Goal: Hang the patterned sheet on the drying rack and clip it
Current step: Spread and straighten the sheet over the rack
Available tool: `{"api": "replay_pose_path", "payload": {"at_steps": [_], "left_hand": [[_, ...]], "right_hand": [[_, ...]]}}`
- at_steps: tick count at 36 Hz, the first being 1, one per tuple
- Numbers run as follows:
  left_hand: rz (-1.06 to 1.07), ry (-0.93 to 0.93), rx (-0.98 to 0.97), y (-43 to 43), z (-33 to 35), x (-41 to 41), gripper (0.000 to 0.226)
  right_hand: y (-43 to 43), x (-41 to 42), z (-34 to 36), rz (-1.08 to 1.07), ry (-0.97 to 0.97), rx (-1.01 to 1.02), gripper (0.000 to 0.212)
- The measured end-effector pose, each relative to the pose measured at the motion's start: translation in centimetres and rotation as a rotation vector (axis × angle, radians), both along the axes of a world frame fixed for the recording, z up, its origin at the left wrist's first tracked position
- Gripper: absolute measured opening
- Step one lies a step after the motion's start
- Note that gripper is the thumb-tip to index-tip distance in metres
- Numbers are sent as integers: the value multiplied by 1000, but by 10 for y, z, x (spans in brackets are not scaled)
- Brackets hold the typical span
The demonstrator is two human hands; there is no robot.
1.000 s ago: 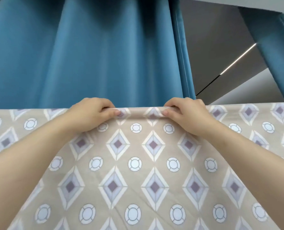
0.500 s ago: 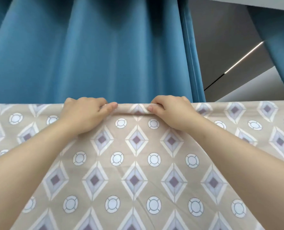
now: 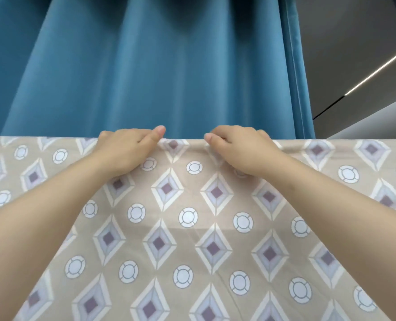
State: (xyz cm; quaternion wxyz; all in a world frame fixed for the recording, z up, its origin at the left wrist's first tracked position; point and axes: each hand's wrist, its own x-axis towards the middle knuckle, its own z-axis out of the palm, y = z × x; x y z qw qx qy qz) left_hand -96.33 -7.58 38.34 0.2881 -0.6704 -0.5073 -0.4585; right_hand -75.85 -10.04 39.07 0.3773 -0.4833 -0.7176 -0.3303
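The patterned sheet (image 3: 192, 228), beige with diamonds and circles, hangs folded over a straight horizontal top line that spans the whole view; the drying rack under it is hidden. My left hand (image 3: 127, 149) grips the sheet's top fold left of centre, fingers curled over the far side and thumb along the edge. My right hand (image 3: 241, 151) grips the same fold a short gap to the right, thumb pointing toward the left hand. No clip is in view.
A blue pleated curtain (image 3: 146, 66) hangs close behind the sheet. At the upper right is a grey ceiling with a thin light strip (image 3: 377, 68).
Both hands have slid closer together along the top fold and the view has tilted up a little. The sheet's top edge sits straighter across the view.
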Motion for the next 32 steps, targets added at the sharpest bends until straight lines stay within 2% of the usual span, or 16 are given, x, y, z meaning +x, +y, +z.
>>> {"api": "replay_pose_path", "payload": {"at_steps": [3,6,9,12,16,19,23,25,28,30,32], "left_hand": [[41,42,-49,-7,6,-10,54],[88,78,-62,-5,7,-34,51],[-25,24,-56,-2,6,-57,35],[-207,-18,34,2,5,-65,23],[-307,-52,157,9,2,-65,18],[-319,-17,284,16,-1,-63,19],[-250,65,442,19,-3,-69,21],[-294,74,384,18,-2,-79,21],[-214,80,269,18,3,-103,43],[-130,91,252,24,3,-125,41],[-239,50,229,28,-1,-145,31]], "right_hand": [[4,-20,0,-33,-61,94,40],[5,-26,0,-34,-52,96,38],[2,-28,-1,8,-3,83,31],[-3,-29,-2,8,38,98,25],[-8,-46,0,-104,0,104,20],[-4,-81,-1,-26,39,34,24],[3,-112,-4,53,147,158,25],[3,-115,-7,101,217,171,23],[6,-116,-7,98,257,182,21],[11,-118,-8,79,276,206,22],[20,-122,-13,68,270,285,23]]}}
